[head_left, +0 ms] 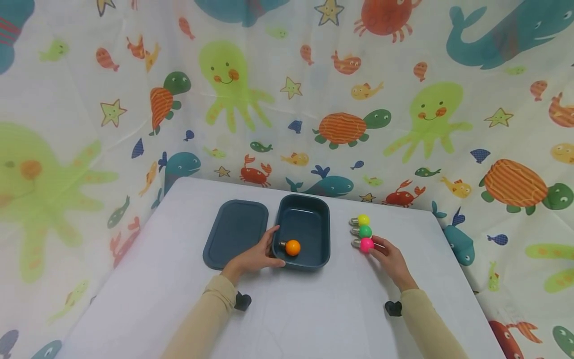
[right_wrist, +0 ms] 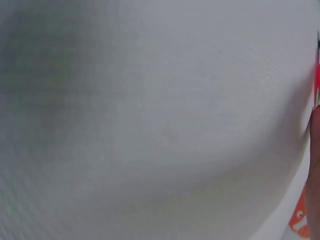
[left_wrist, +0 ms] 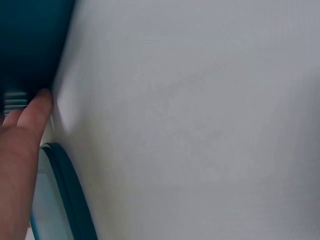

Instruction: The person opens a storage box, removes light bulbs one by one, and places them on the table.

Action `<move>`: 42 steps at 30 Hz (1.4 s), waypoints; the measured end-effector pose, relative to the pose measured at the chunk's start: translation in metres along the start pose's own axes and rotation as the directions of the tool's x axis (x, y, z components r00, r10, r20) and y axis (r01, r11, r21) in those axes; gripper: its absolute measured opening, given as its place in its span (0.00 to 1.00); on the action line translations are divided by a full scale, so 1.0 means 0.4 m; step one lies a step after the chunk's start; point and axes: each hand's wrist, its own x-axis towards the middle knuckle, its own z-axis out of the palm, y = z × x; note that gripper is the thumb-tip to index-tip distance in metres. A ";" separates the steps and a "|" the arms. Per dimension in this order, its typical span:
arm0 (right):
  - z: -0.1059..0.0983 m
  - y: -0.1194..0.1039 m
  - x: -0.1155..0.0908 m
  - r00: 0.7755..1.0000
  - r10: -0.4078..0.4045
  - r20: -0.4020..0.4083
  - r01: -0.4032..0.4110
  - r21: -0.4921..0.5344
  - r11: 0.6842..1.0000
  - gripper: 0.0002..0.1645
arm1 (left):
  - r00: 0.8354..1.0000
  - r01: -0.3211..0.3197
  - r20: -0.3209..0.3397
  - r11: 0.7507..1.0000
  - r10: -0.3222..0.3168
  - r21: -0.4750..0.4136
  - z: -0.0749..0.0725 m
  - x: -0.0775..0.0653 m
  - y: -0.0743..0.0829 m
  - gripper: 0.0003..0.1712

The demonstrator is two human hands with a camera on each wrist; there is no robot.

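My left hand (head_left: 255, 255) grips the near-left corner of a dark blue rectangular container (head_left: 326, 232), thumb along the near wall and fingers on the left side. An orange light bulb (head_left: 293, 248) lies inside, its screw base pointing left. To the right, my right hand (head_left: 391, 260) pinches the round end of a pink light bulb (head_left: 366, 245) at the table. Beyond it lie a green light bulb (head_left: 365, 232) and a yellow light bulb (head_left: 363, 220), in a column with bases facing left. In the right wrist view only a sliver of the pink bulb (right_wrist: 317, 77) shows.
A flat dark blue lid (head_left: 237, 232) lies left of the container, close beside my left hand. The white table (head_left: 314, 314) ends at a hanging curtain (head_left: 269, 109) with sea animals behind and at both sides.
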 end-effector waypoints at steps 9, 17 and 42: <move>-0.018 -0.034 0.012 0.997 -0.006 -0.078 0.008 0.015 1.000 0.38 | 1.000 0.002 -0.004 1.000 -0.002 0.006 -0.001 0.002 -0.001 0.61; -0.019 -0.119 0.013 0.974 0.007 -0.227 0.014 0.090 0.996 0.39 | 1.000 0.001 0.006 1.000 -0.001 0.003 0.000 0.003 -0.003 0.61; 0.118 -0.377 0.003 0.997 -0.070 -0.034 0.072 0.048 0.996 0.39 | 1.000 0.007 -0.005 1.000 -0.007 0.010 -0.002 -0.002 0.003 0.62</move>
